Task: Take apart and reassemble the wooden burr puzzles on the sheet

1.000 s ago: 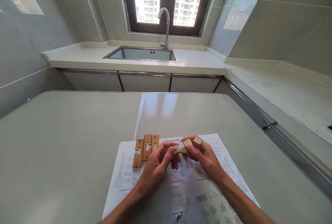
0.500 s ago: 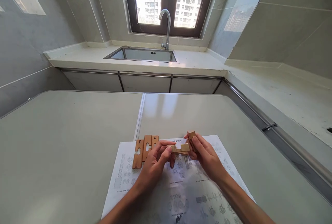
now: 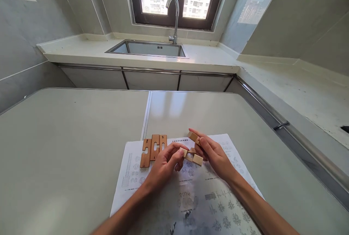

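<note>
My left hand (image 3: 169, 159) pinches the left end of a light notched wooden puzzle piece (image 3: 197, 159), held tilted above a printed sheet (image 3: 160, 206). My right hand (image 3: 214, 152) is closed around another wooden puzzle piece (image 3: 193, 135), which points up and to the left from the fingers. The two pieces are close together; whether they touch is hard to tell. Left of my hands, several flat brown slotted wooden pieces lie side by side on the sheet's top edge: one marked 3 (image 3: 145, 159), a middle one (image 3: 154, 148) and one marked 2 (image 3: 163, 140).
The sheet with small diagrams lies on a pale table (image 3: 68, 162) with a seam (image 3: 147, 113). Beyond the table are a counter (image 3: 81, 51), a sink (image 3: 147, 48), a faucet (image 3: 176, 20) and a window. Another counter (image 3: 305, 93) runs along the right.
The light piece in my left hand has turned, its right end now lower. The piece in my right hand has tilted over to the left. The view has dipped slightly.
</note>
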Motion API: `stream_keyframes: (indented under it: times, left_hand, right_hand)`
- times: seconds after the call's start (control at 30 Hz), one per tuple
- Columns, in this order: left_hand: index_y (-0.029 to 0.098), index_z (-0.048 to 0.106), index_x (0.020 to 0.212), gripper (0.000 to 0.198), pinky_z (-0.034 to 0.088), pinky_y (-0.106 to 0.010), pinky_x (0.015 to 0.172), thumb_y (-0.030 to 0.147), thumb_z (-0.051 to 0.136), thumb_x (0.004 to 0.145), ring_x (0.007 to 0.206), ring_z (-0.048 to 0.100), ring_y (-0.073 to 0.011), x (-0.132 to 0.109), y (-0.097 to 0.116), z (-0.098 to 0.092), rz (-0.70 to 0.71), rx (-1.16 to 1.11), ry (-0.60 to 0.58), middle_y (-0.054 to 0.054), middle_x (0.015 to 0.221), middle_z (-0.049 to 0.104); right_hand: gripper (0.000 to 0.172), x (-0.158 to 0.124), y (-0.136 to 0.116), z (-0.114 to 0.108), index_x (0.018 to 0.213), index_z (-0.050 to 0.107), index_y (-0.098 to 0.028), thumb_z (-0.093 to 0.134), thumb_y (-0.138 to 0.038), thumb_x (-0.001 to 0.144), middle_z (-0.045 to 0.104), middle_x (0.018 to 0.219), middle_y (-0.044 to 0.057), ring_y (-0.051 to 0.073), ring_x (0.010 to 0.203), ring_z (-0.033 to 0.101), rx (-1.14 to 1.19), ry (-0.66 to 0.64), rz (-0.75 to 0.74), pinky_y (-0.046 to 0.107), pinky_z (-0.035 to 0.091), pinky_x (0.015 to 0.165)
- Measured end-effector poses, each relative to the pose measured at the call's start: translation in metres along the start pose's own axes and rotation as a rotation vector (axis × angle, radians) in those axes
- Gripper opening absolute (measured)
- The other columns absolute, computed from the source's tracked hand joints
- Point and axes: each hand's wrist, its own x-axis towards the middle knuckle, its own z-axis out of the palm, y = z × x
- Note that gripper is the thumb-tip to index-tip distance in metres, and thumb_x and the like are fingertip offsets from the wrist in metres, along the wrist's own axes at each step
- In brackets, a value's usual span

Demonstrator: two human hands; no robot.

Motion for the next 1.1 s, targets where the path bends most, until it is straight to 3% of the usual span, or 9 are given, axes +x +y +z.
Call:
stream_keyframes:
  times: [0.23, 0.47, 0.67, 0.83, 0.9, 1.1]
  left_hand:
    - [0.017, 0.064, 0.099, 0.033, 0.030, -0.026, 0.061, 0.050, 0.058, 0.099, 0.059, 0.038, -0.0108, 0.000, 0.000, 0.002, -0.029, -0.031, -0.017, 0.006, 0.063, 0.040]
    - [0.018, 0.062, 0.094, 0.031, 0.029, -0.026, 0.062, 0.048, 0.058, 0.100, 0.061, 0.039, -0.0108, -0.001, -0.001, 0.001, -0.027, 0.012, -0.003, 0.006, 0.064, 0.042]
    - [0.018, 0.062, 0.093, 0.032, 0.032, -0.025, 0.063, 0.049, 0.059, 0.100, 0.063, 0.039, -0.0107, 0.000, 0.004, 0.003, -0.045, 0.021, 0.025, 0.006, 0.067, 0.042]
    - [0.017, 0.064, 0.100, 0.032, 0.036, -0.025, 0.066, 0.049, 0.059, 0.100, 0.063, 0.042, -0.0111, -0.001, 0.005, 0.004, -0.025, 0.067, 0.073, 0.005, 0.068, 0.048]
    - [0.017, 0.064, 0.103, 0.034, 0.039, -0.026, 0.068, 0.050, 0.059, 0.100, 0.064, 0.046, -0.0114, -0.001, 0.005, 0.004, 0.000, 0.070, 0.096, 0.004, 0.069, 0.050]
    - [0.017, 0.062, 0.110, 0.042, 0.048, -0.030, 0.072, 0.057, 0.054, 0.102, 0.064, 0.058, -0.0142, -0.001, 0.003, 0.003, -0.006, 0.011, 0.026, 0.001, 0.072, 0.060]
  right_hand:
    - [0.038, -0.004, 0.005, 0.000, 0.113, 0.070, -0.022, 0.069, -0.056, 0.096, 0.074, 0.087, 0.004, 0.021, 0.077, 0.069, -0.361, 0.171, -0.141, 0.035, 0.056, 0.074]
    - [0.031, -0.005, 0.003, 0.004, 0.110, 0.074, -0.023, 0.075, -0.049, 0.093, 0.078, 0.097, 0.007, 0.023, 0.086, 0.073, -0.333, 0.206, -0.145, 0.036, 0.060, 0.080]
    - [0.041, -0.002, -0.005, -0.001, 0.109, 0.073, -0.023, 0.082, -0.055, 0.086, 0.075, 0.095, 0.006, 0.022, 0.084, 0.073, -0.052, 0.029, 0.053, 0.034, 0.061, 0.076]
    - [0.032, 0.001, -0.010, -0.007, 0.097, 0.079, -0.024, 0.088, -0.049, 0.080, 0.065, 0.121, 0.008, 0.015, 0.084, 0.066, -0.011, -0.173, -0.034, 0.027, 0.057, 0.069]
    - [0.029, 0.000, -0.010, -0.010, 0.100, 0.079, -0.025, 0.087, -0.046, 0.082, 0.065, 0.117, 0.007, 0.012, 0.077, 0.062, -0.054, -0.215, -0.033, 0.025, 0.053, 0.063]
    - [0.034, -0.001, -0.008, -0.016, 0.105, 0.076, -0.021, 0.085, -0.047, 0.085, 0.060, 0.072, -0.001, 0.011, 0.057, 0.055, -0.154, -0.215, 0.056, 0.025, 0.045, 0.053]
